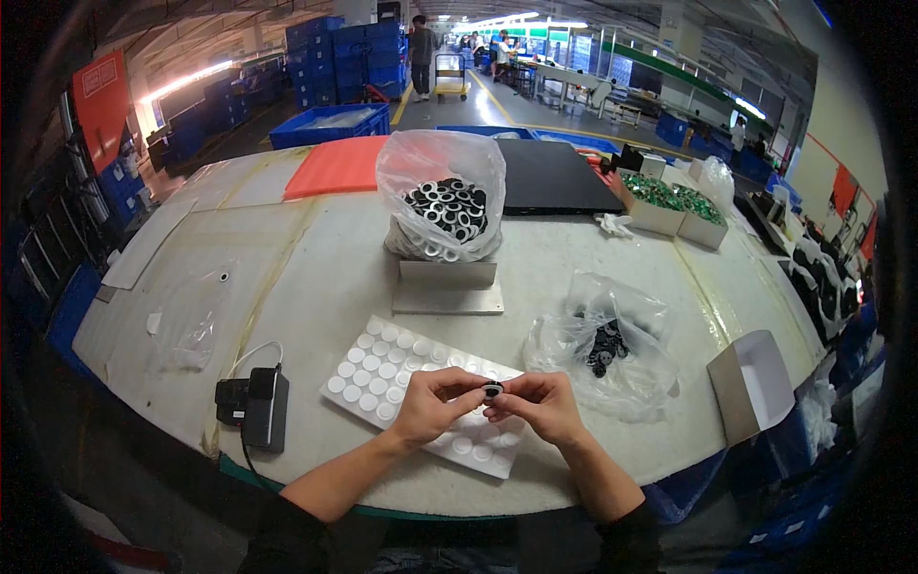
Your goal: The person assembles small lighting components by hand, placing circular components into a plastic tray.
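Black-sleeved, pinching round black-and-silver part (491, 390) between left hand (433, 406) and right hand (543, 406) over white rectangular tray (382, 373), near front edge of pale surface (325, 258); open room left of tray.

We find both hands in view, bare and raised in front of the body. The left forearm (349, 474) enters from the lower edge and slants up to the right; the right forearm (601, 474) leans up to the left. Both are exposed below the elbow, where dark sleeves (287, 536) begin. We record the left hand (429, 402) with its thumb and index finger brought together in a pinch, the tips pointing right. The right hand (543, 407) mirrors it, thumb and forefinger pinching toward the left, other fingers curled beneath. The two sets of fingertips meet closely; we cannot tell whether they touch.
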The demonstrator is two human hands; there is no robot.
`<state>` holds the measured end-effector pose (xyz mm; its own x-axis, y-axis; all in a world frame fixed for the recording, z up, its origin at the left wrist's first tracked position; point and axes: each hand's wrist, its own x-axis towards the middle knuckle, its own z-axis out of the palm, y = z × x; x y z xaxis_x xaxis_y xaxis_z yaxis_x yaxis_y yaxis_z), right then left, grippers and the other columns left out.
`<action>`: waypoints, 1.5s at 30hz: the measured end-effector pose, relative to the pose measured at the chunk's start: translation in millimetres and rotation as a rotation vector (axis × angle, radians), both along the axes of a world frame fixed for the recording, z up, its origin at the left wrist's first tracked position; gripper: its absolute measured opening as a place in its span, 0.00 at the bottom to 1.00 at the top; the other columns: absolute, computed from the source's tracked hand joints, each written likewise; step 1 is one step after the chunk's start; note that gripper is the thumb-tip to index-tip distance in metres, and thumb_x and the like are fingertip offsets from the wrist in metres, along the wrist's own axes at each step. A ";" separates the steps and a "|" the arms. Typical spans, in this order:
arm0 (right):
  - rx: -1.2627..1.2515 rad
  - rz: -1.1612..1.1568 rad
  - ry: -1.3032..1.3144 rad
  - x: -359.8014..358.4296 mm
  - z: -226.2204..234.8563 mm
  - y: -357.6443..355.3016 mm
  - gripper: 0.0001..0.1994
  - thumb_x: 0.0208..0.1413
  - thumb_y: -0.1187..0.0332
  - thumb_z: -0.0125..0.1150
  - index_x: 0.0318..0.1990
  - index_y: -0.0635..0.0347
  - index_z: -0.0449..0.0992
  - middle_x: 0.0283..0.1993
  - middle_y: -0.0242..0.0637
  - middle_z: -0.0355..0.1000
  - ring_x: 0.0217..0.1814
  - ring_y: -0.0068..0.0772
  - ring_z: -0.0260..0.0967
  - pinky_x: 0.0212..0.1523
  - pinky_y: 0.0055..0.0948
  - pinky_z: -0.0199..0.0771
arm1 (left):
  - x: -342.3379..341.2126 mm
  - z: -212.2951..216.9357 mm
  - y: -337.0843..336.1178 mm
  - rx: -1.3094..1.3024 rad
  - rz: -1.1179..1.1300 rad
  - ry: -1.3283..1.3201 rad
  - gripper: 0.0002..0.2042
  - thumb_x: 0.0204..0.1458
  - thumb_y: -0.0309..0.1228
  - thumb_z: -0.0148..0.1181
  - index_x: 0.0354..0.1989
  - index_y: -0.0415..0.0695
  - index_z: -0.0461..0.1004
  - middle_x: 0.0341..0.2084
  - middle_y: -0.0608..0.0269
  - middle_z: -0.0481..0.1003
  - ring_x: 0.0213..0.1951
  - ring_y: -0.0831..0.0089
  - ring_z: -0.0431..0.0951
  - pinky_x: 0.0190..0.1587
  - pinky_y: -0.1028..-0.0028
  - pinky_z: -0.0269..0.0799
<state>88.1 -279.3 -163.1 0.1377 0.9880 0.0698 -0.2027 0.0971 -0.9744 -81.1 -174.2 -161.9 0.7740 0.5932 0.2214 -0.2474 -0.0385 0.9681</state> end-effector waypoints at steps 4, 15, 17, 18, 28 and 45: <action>0.015 0.002 0.043 -1.2 4.7 -1.7 0.07 0.54 0.79 0.57 0.38 0.75 0.74 0.33 0.48 0.76 0.35 0.36 0.77 0.38 0.32 0.81 | -1.0 3.3 -0.6 -0.012 -0.005 0.049 0.08 0.51 0.21 0.59 0.40 0.33 0.76 0.34 0.57 0.78 0.36 0.75 0.78 0.43 0.77 0.75; 0.004 -0.236 -0.200 -11.5 -9.7 -3.0 0.07 0.52 0.74 0.61 0.31 0.73 0.76 0.26 0.40 0.76 0.28 0.24 0.74 0.30 0.21 0.76 | 6.6 -0.8 -12.0 0.404 0.235 0.038 0.06 0.47 0.24 0.60 0.33 0.36 0.78 0.24 0.59 0.77 0.26 0.78 0.75 0.30 0.78 0.70; -0.009 -0.209 -0.209 -10.4 -7.4 -3.6 0.07 0.51 0.73 0.61 0.30 0.72 0.77 0.25 0.39 0.76 0.28 0.22 0.74 0.29 0.20 0.75 | 4.2 2.9 -8.4 0.439 0.194 0.059 0.06 0.47 0.23 0.60 0.32 0.36 0.78 0.25 0.59 0.77 0.26 0.78 0.75 0.30 0.78 0.70; -0.023 -0.182 -0.217 -9.5 -6.9 -3.7 0.08 0.51 0.73 0.62 0.29 0.72 0.77 0.24 0.38 0.76 0.27 0.21 0.73 0.29 0.19 0.74 | 2.8 5.5 -5.7 0.474 0.154 0.081 0.05 0.46 0.21 0.59 0.32 0.36 0.78 0.25 0.59 0.77 0.27 0.78 0.74 0.29 0.78 0.69; 0.091 -0.265 -0.032 -14.7 -8.5 6.2 0.08 0.54 0.72 0.61 0.33 0.71 0.76 0.26 0.39 0.76 0.27 0.22 0.73 0.29 0.21 0.74 | 7.8 4.0 -9.3 0.278 0.125 -0.029 0.10 0.50 0.23 0.58 0.42 0.36 0.75 0.32 0.58 0.76 0.35 0.76 0.78 0.39 0.78 0.72; -0.090 -0.084 -0.186 5.1 -6.6 9.4 0.09 0.54 0.72 0.59 0.29 0.71 0.75 0.22 0.36 0.73 0.23 0.21 0.71 0.24 0.19 0.71 | 7.4 2.1 -3.7 0.452 0.097 0.184 0.09 0.51 0.22 0.55 0.40 0.36 0.75 0.28 0.63 0.75 0.29 0.79 0.73 0.34 0.78 0.69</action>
<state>93.2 -269.9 -169.7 0.2128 0.9770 0.0139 -0.0132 0.0171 -0.9998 -73.7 -177.9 -159.8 0.7702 0.5408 0.3382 -0.0487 -0.4787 0.8766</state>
